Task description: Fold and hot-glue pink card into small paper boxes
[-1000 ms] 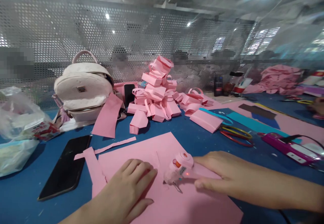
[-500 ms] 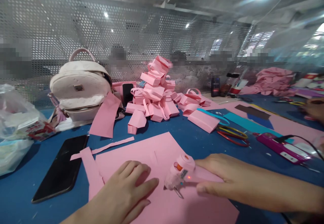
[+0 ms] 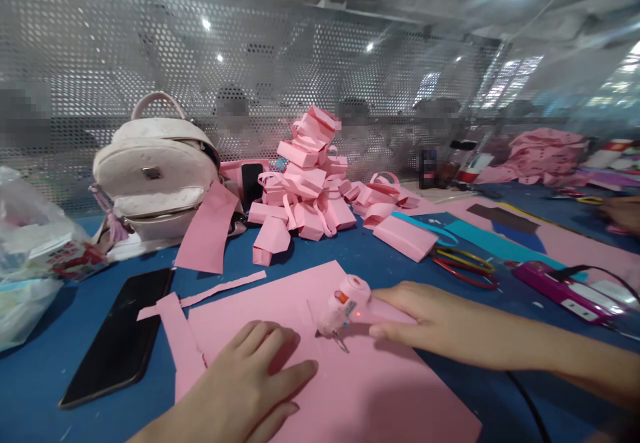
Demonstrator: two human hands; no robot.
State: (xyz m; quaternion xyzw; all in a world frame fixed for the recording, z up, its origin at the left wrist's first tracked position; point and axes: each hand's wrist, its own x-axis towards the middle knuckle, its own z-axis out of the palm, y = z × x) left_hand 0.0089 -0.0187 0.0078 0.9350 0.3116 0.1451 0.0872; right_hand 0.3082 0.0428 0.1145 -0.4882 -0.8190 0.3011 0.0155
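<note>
R hand (image 3: pixel 430 323) grips a small pink glue gun (image 3: pixel 345 304), fingers clenched round its body; nozzle tip sits on/just above the big pink paper sheet (image 3: pixel 350 389), approx mid-sheet, by a short slit. L hand (image 3: pixel 250 383) lies flat on the same sheet, fingers released & spread, pressing the paper down just left of the gun tip, not touching the gun. Sheet lies on the blue counter (image 3: pixel 390 263), near the front edge.

Left of sheet: thin pink strip (image 3: pixel 225 287) and a black phone (image 3: pixel 125 333) lying flat. Further back: pale backpack (image 3: pixel 155 169) w/ a pink paper piece (image 3: pixel 207 229) leaning on it, pile of folded pink paper bags (image 3: pixel 310 183) beside it. Clear plastic bag (image 3: pixel 30 243) at far left. To the right: scissors w/ red/yellow handles (image 3: pixel 465 266), teal paper (image 3: pixel 495 243), a magenta device w/ cable (image 3: pixel 570 289). Perforated metal screen (image 3: pixel 250 69) behind the counter. Another person's hand (image 3: pixel 620 213) at far right edge.
</note>
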